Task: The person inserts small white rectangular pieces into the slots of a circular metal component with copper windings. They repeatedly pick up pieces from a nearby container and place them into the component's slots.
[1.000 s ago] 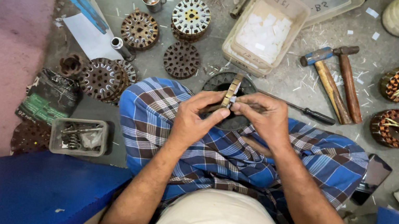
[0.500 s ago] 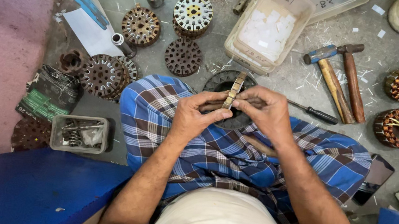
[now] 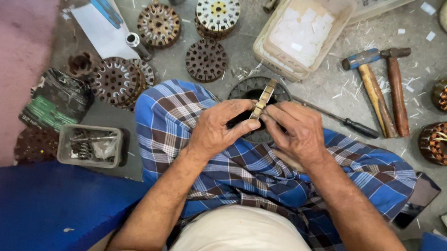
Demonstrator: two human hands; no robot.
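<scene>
Both the left hand and right hand pinch a slim metal strip; beyond, a plastic tub holds white paper slips.

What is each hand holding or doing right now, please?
Left hand: closed, pinching the lower end of the narrow tan strip.
Right hand: closed, fingers on the same strip, over the round dark core.

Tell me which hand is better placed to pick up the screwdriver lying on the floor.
Right, probably. The screwdriver lies just beyond the right hand, its black handle pointing further right. The left hand sits on the other side of the narrow strip both hands pinch, and would have to cross over it.
</scene>
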